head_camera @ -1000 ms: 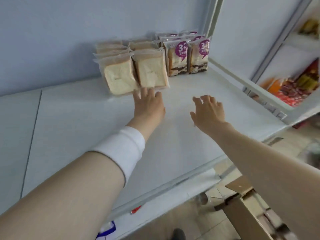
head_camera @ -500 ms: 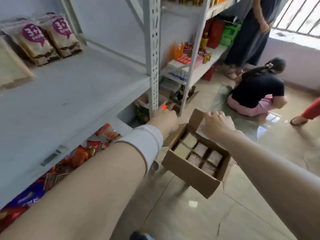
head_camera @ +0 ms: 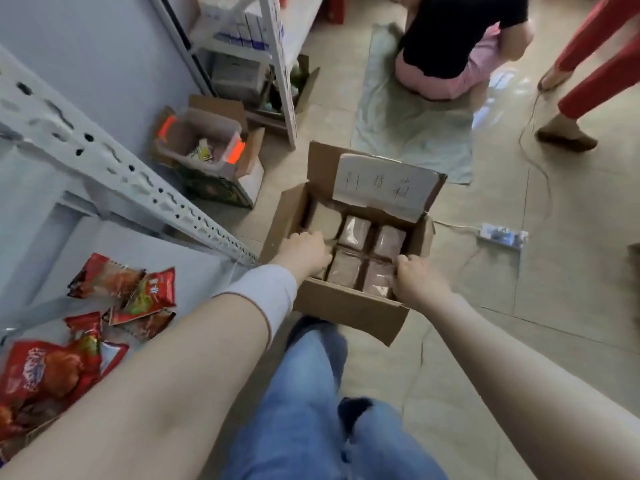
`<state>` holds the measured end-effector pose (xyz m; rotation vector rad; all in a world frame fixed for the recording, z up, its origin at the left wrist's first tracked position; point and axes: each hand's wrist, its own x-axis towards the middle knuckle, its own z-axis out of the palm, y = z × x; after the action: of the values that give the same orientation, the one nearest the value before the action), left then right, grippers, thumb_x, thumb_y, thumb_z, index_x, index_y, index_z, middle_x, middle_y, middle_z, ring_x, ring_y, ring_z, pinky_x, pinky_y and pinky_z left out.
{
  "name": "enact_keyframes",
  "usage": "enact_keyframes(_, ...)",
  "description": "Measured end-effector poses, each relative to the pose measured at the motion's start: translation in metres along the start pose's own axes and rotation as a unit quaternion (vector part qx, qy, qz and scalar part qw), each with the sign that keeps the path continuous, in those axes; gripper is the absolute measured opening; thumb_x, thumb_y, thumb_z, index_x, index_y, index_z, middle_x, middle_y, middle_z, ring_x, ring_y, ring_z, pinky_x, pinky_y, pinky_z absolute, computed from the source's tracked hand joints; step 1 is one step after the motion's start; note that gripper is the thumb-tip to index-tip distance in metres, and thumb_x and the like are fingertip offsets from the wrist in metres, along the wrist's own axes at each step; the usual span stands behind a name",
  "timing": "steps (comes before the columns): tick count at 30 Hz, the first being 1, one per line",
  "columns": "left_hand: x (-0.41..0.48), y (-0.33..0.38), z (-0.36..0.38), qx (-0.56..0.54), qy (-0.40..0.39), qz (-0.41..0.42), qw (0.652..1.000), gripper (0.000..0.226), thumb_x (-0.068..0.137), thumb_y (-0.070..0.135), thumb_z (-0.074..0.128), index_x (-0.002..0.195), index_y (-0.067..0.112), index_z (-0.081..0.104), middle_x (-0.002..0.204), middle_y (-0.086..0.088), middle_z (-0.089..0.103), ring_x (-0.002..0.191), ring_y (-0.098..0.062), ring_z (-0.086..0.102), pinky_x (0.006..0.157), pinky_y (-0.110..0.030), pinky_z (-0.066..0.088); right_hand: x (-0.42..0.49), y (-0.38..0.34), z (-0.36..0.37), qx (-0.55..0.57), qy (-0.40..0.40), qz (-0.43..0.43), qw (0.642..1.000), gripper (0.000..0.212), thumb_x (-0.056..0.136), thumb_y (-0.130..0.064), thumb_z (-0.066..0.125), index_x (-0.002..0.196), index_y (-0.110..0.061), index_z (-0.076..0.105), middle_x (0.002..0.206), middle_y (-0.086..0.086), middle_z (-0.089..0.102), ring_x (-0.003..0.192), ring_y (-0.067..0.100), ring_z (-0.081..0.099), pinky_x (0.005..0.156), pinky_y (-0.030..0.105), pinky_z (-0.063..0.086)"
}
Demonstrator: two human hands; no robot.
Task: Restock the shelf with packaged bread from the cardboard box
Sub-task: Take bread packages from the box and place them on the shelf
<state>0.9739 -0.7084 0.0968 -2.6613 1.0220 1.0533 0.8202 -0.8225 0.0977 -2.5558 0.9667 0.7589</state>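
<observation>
An open cardboard box stands on the floor in front of me, with a white handwritten paper on its far flap. Several clear-wrapped bread packs stand upright inside in rows. My left hand reaches into the box's left side, its fingers bent down over a pack and hidden from me. My right hand is at the near right corner, fingers curled on the near-right bread pack. The grey metal shelf upright runs along the left.
Red snack packets lie on the low shelf at left. A plastic bin in a carton sits by the wall. A seated person and a standing person in red trousers are beyond the box. A power strip and cable lie at right.
My view has swung from the shelf top down to the floor. Both hands have left the shelved bread and dropped into the cardboard box.
</observation>
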Motion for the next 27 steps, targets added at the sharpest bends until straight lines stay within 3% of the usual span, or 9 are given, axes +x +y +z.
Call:
enact_keyframes(6,0.102,-0.03,0.046,-0.103,-0.102,-0.05,0.988,0.048,0.092,0.034,0.048,0.132,0.009,0.039,0.134,-0.016,0.048,0.121,-0.034,0.048,0.097,-0.043,0.042,0.08,-0.023,0.059,0.167,-0.146,0.08,0.972,0.047,0.091,-0.041,0.047,0.126,-0.01,0.043,0.131,0.012,0.052,0.12,0.031,0.048,0.096,0.039,0.043)
enact_keyframes(11,0.233,-0.034,0.104,-0.241,0.005,-0.087,0.967,0.067,0.089,0.026,0.057,0.143,0.01,0.021,0.144,-0.018,0.033,0.133,-0.033,0.032,0.108,-0.04,0.028,0.198,-0.044,0.15,0.32,-0.195,0.141,0.916,0.061,0.087,-0.045,0.055,0.131,-0.006,0.04,0.131,0.014,0.053,0.121,0.031,0.05,0.098,0.035,0.039)
enact_keyframes(16,0.326,-0.044,0.154,-0.319,0.095,-0.127,0.935,0.081,0.086,0.02,0.061,0.146,0.013,0.008,0.15,-0.013,0.021,0.139,-0.026,0.022,0.111,-0.03,0.017,0.266,-0.077,0.23,0.412,-0.223,0.16,0.869,0.057,0.087,-0.041,0.057,0.126,-0.003,0.043,0.124,0.016,0.056,0.113,0.032,0.053,0.09,0.033,0.042)
enact_keyframes(19,0.347,-0.051,0.161,-0.34,0.131,-0.087,0.927,0.079,0.084,0.014,0.064,0.143,0.01,0.012,0.148,-0.013,0.028,0.135,-0.024,0.031,0.108,-0.025,0.024,0.279,-0.093,0.247,0.484,-0.2,0.197,0.829,0.06,0.082,-0.043,0.063,0.124,-0.005,0.044,0.124,0.015,0.056,0.113,0.031,0.053,0.093,0.036,0.044)
enact_keyframes(22,0.349,-0.056,0.159,-0.35,0.142,-0.092,0.922,0.077,0.079,0.015,0.069,0.14,0.014,0.021,0.138,-0.012,0.045,0.125,-0.024,0.046,0.103,-0.028,0.036,0.276,-0.098,0.247,0.535,-0.184,0.236,0.79,0.068,0.077,-0.043,0.069,0.128,-0.006,0.043,0.126,0.014,0.055,0.115,0.03,0.053,0.097,0.038,0.045)
enact_keyframes(25,0.349,-0.058,0.152,-0.35,0.143,-0.112,0.919,0.075,0.078,0.015,0.071,0.138,0.015,0.026,0.129,-0.01,0.055,0.117,-0.024,0.053,0.099,-0.034,0.042,0.27,-0.098,0.242,0.535,-0.181,0.245,0.788,0.066,0.077,-0.042,0.069,0.127,-0.006,0.044,0.127,0.015,0.055,0.116,0.031,0.052,0.099,0.041,0.044)
enact_keyframes(27,0.348,-0.058,0.147,-0.338,0.149,-0.112,0.922,0.072,0.077,0.014,0.072,0.135,0.014,0.03,0.124,-0.009,0.057,0.114,-0.022,0.054,0.095,-0.028,0.042,0.267,-0.099,0.236,0.534,-0.179,0.247,0.788,0.063,0.077,-0.04,0.07,0.125,-0.007,0.045,0.125,0.014,0.057,0.114,0.032,0.054,0.097,0.04,0.045)
